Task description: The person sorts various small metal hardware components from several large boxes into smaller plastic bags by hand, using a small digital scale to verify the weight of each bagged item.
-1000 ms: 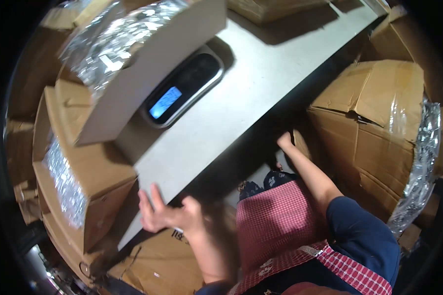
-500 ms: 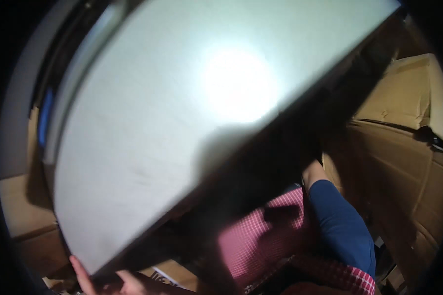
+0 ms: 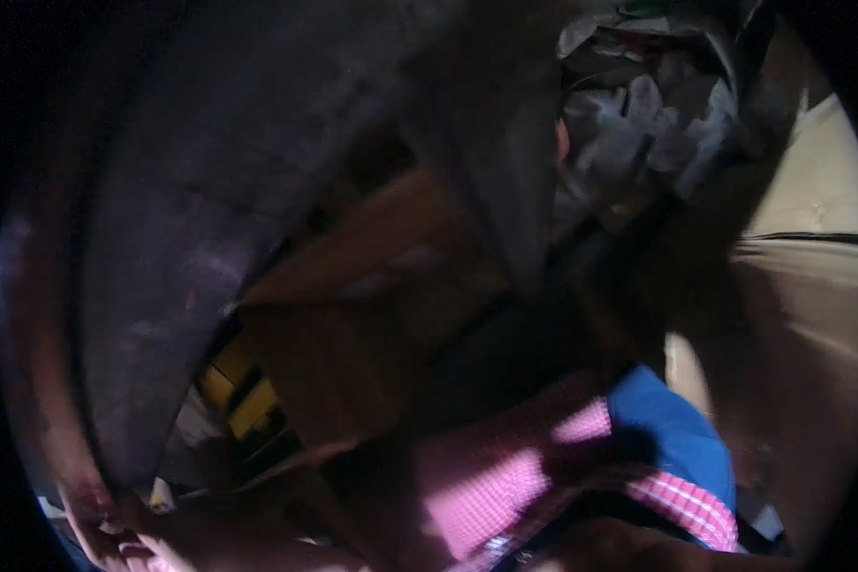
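A large flat board (image 3: 191,219), dark and blurred on the face now showing, fills the upper left and is tilted up on edge. At its lower left corner my left hand (image 3: 114,539) is closed round the edge, fingers curled. My right arm, in a blue sleeve (image 3: 672,410), reaches up from the lower right into shadow. Only a small part of my right hand (image 3: 561,141) shows, at the board's far right edge; it seems to grip there, and the rest is hidden.
Pale crumpled material, perhaps plastic wrapping (image 3: 639,114), lies at the upper right. Large cardboard (image 3: 815,276) stands along the right side. Below the board are a brown box (image 3: 334,372) and yellow items (image 3: 243,386), in shadow.
The board has turned: its bright white face has gone from view and a dark side shows. The brown box, yellow items and crumpled material have come into sight.
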`<control>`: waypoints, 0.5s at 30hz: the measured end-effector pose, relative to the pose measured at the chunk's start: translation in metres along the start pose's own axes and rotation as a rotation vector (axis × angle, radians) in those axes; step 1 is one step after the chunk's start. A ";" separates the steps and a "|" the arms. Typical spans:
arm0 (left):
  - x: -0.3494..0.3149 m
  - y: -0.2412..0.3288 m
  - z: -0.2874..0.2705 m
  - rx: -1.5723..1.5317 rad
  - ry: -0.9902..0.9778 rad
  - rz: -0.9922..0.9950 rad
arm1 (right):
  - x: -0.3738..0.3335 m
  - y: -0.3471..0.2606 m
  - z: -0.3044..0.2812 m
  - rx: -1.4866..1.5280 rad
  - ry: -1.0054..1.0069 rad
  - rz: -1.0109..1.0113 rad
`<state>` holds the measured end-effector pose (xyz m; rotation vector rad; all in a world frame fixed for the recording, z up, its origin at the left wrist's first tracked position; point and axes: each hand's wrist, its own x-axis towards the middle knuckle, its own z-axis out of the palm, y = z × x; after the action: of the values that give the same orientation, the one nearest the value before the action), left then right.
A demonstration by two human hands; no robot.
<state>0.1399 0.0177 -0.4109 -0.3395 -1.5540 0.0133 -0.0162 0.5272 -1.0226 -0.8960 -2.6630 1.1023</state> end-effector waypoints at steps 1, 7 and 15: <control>-0.008 -0.006 0.012 0.006 -0.051 0.110 | 0.008 0.000 0.006 0.016 0.004 0.026; -0.024 0.065 0.086 -0.203 -0.153 -0.269 | 0.001 -0.028 0.018 0.165 0.034 0.182; -0.010 0.061 0.072 -0.209 -0.454 -0.308 | -0.118 -0.105 -0.095 0.795 0.004 0.364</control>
<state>0.0819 0.0885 -0.4359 -0.2687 -2.0518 -0.3346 0.0611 0.4591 -0.8695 -1.1796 -1.7809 2.0004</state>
